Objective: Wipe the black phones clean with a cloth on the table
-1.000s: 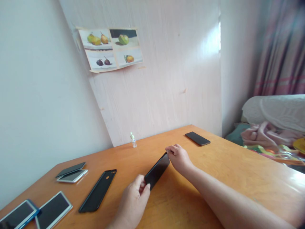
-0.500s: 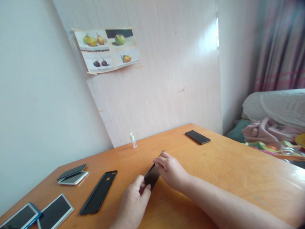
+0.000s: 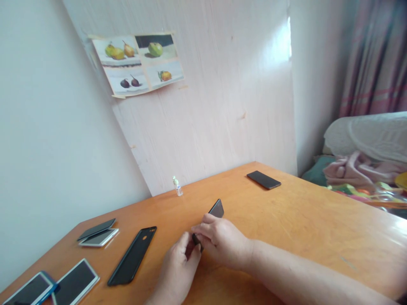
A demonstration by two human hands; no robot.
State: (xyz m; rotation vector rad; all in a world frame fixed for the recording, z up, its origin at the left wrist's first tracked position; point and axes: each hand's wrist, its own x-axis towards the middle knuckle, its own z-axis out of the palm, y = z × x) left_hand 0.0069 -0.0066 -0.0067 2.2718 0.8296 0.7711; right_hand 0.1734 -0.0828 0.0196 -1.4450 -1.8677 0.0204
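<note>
A dark phone point(image 3: 217, 209) is held tilted on its edge above the middle of the wooden table point(image 3: 241, 224). My left hand point(image 3: 182, 262) grips its lower end between thumb and fingers. Closed on the phone's edge, nearer the lower end, is my right hand point(image 3: 219, 237); its fingers cover much of the phone's middle. The upper end sticks out beyond the right hand. To the left of my left hand lies an empty black phone case point(image 3: 132, 256), inner side up, with a round hole near its far end.
At the left are a white phone point(image 3: 75, 283), a blue-edged phone point(image 3: 30, 290), and a dark flat device point(image 3: 97, 229) resting on a white one point(image 3: 99, 238). A small bottle point(image 3: 178, 187) stands by the wall; another dark phone point(image 3: 263, 180) lies at the far right.
My right hand has slid down along the phone's edge toward my left hand, uncovering the upper end. My left hand keeps its grip. The view has shifted slightly.
</note>
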